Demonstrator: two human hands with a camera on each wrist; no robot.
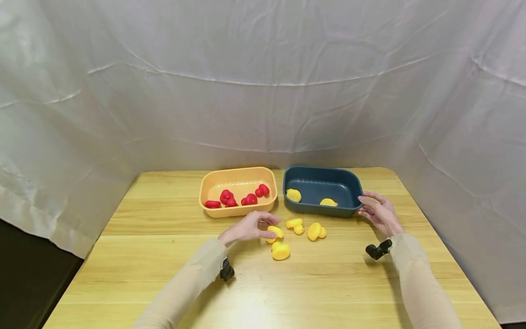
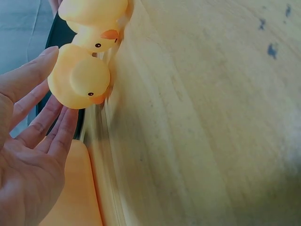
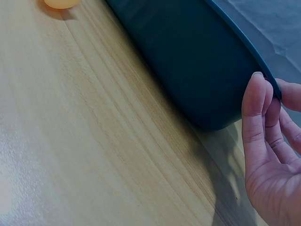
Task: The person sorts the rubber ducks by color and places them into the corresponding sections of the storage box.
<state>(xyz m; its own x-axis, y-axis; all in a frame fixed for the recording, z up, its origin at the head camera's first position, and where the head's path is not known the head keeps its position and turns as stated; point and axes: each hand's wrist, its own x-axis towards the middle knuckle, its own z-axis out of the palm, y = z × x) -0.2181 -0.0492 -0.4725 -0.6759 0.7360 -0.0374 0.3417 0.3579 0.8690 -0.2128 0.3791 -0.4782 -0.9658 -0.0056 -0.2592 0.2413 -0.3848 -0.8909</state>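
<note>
My left hand (image 1: 248, 227) reaches around a yellow rubber duck (image 1: 276, 231), with thumb and fingers spread. In the left wrist view, the thumb overlaps that duck's edge and the fingers extend beneath it. Close by are three other yellow ducks: one nearer me (image 1: 281, 251), one beyond (image 1: 294, 223) and one farther right (image 1: 314, 231). At the right end of the dark blue bin (image 1: 324, 209), my right hand (image 1: 380, 214) pinches the rim between thumb and fingers. Inside this bin lie two yellow ducks (image 1: 293, 195).
An orange bin (image 1: 238, 212) stands left of the blue one, with several red ducks (image 1: 249, 199) inside. Both bins sit near the far edge of the wooden table (image 1: 312, 288). Pale curtains (image 1: 263, 114) hang behind and at the sides.
</note>
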